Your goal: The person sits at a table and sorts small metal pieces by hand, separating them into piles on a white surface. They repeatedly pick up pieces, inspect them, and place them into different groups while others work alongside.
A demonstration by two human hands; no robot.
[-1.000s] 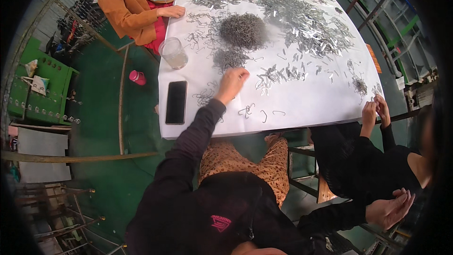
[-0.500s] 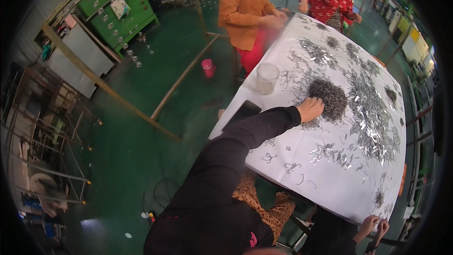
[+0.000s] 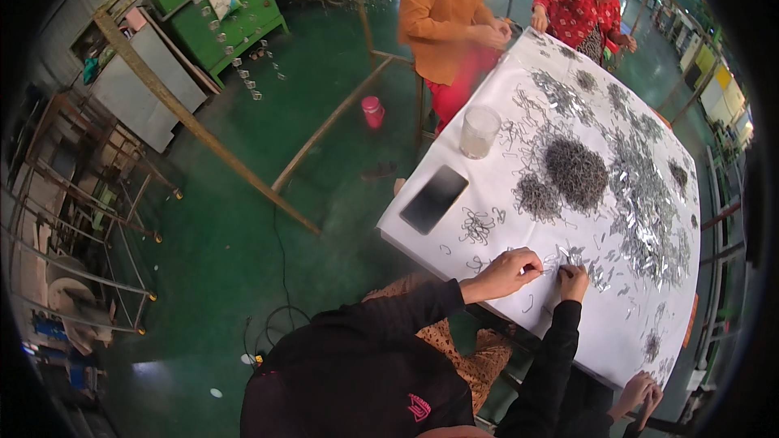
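My left hand [image 3: 510, 274] is above the near edge of the white table [image 3: 503, 235], thumb and fingers pinched on a thin wire hook. Close to its right, my right hand [image 3: 573, 282] rests at the edge of some small flat metal strips [image 3: 599, 274], fingers pressed together; what they hold is hidden. Loose wire hooks [image 3: 477, 225] lie beyond my left hand. Farther up the table are a small dark heap of hooks [image 3: 537, 198] and a larger heap of hooks [image 3: 577, 174].
A black phone [image 3: 435, 199] and a clear jar [image 3: 480, 131] stand along the left edge. Shiny metal strips [image 3: 641, 219] spread over the right side. A co-worker's hands [image 3: 639, 393] work at the near right corner; people in orange [image 3: 442, 16] and red [image 3: 572, 8] are at the far end.
My left hand has drawn back from the heap of hooks to the near edge. My right hand has come into view beside it. The phone, partly covered before, now shows fully.
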